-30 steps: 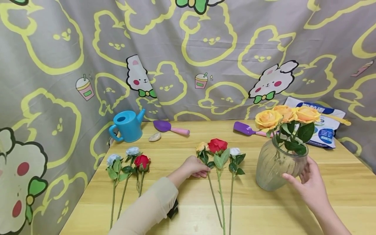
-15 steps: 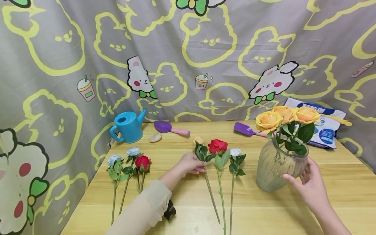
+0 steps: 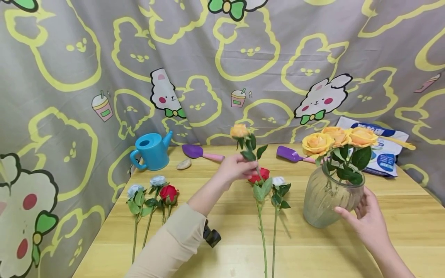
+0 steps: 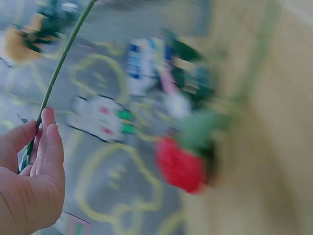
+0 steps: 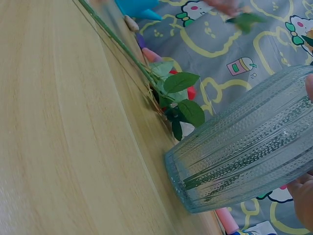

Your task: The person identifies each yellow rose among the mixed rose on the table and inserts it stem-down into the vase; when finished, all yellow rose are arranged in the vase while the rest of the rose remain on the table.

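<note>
My left hand (image 3: 236, 166) pinches the stem of a yellow rose (image 3: 240, 130), held in the air above the table. The left wrist view shows its green stem (image 4: 58, 68) between thumb and fingers. My right hand (image 3: 368, 220) grips the side of a ribbed glass vase (image 3: 326, 200) with several yellow roses (image 3: 318, 143) in it. In the right wrist view the stems show through the glass vase (image 5: 244, 142). Below the left hand lie a red rose (image 3: 261, 174), partly covered by the held stem, and a white rose (image 3: 278, 180).
Two light-blue roses (image 3: 135, 190) and another red rose (image 3: 169, 194) lie at left. Behind stand a blue watering can (image 3: 153, 152), a stone (image 3: 184, 164), a purple trowel (image 3: 192, 151), a purple scoop (image 3: 289, 153) and a white-blue bag (image 3: 384, 160). A patterned curtain (image 3: 198, 50) hangs behind.
My left hand has lifted the yellow rose off the table, raising it up and slightly right, away from beside the red rose. The right hand and the vase stay in place.
</note>
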Demonstrator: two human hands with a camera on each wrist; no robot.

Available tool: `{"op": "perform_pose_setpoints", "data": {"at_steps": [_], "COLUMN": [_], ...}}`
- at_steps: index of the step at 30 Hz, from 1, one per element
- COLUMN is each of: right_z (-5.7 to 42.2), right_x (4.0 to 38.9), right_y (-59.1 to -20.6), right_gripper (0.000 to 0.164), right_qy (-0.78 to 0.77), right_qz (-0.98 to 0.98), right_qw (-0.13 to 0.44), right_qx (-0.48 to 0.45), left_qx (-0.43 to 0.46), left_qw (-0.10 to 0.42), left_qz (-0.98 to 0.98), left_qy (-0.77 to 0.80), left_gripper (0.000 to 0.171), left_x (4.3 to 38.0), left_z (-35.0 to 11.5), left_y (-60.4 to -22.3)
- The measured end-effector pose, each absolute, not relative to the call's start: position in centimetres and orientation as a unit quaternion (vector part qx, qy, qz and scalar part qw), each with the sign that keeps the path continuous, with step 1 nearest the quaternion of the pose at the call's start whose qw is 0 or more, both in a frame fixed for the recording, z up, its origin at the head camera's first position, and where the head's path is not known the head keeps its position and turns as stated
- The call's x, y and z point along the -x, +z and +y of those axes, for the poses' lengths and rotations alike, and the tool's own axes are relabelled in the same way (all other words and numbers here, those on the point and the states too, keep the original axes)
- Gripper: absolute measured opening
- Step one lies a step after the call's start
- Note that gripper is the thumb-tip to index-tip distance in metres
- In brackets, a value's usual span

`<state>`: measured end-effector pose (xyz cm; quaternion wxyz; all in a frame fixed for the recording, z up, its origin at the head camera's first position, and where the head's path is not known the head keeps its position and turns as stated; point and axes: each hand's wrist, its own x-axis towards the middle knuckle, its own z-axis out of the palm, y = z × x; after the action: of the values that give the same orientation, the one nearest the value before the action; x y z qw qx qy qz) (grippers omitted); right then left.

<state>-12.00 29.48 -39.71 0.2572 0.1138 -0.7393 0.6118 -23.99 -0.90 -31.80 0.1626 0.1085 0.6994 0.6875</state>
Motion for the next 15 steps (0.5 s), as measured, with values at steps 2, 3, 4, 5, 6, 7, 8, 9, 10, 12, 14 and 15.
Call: {"op": "perform_pose_setpoints", "data": {"at_steps": [2,3,4,5,6,7,8,9,10,12,14,15], "right_z": [29.5,29.5,29.4,29.4,29.4,29.4,29.4,29.4,29.4,29.4,29.4,29.4], "right_x": [12.0,12.0,11.9,11.9,11.9,11.9,11.9,11.9,11.9,11.9,11.9,11.9], "right_y": [-39.7,-39.7,-39.6,-39.6,-39.6,-39.6,-39.6,-39.6,-39.6,-39.6,-39.6,-39.7], "right_gripper": [0.079,0.079,0.079,0.079,0.079,0.079,0.079,0.079,0.079,0.080,0.080,0.080], "right_qy": [0.609,0.608,0.607,0.605,0.603,0.603,0.603,0.604,0.604,0.604,0.607,0.610], "right_qz": [-0.742,-0.743,-0.744,-0.747,-0.749,-0.749,-0.749,-0.749,-0.748,-0.749,-0.745,-0.742], "right_qw": [0.257,0.258,0.257,0.257,0.257,0.256,0.256,0.255,0.255,0.255,0.256,0.257], "right_qx": [-0.111,-0.110,-0.107,-0.103,-0.100,-0.099,-0.098,-0.098,-0.098,-0.098,-0.103,-0.107], "left_qx": [-0.128,-0.140,-0.151,-0.161,-0.171,-0.181,-0.190,-0.200,-0.206,-0.218,-0.229,-0.233], "left_qw": [0.144,0.133,0.122,0.111,0.099,0.088,0.078,0.069,0.059,0.040,0.026,0.019], "left_qz": [0.673,0.661,0.649,0.636,0.625,0.615,0.604,0.597,0.591,0.583,0.582,0.585], "left_qy": [0.714,0.725,0.736,0.747,0.755,0.763,0.770,0.774,0.778,0.782,0.780,0.776], "left_gripper": [0.020,0.021,0.022,0.023,0.023,0.024,0.024,0.023,0.023,0.020,0.019,0.018], "left_x": [23.5,23.3,23.0,22.8,22.6,22.4,22.2,22.1,21.9,21.7,21.5,21.5], "left_z": [-0.3,-0.1,0.2,0.5,0.8,1.1,1.4,1.7,2.1,2.8,3.4,3.7], "left_y": [-29.8,-28.8,-27.8,-26.9,-26.1,-25.4,-24.7,-24.1,-23.5,-22.6,-22.0,-21.8]}}
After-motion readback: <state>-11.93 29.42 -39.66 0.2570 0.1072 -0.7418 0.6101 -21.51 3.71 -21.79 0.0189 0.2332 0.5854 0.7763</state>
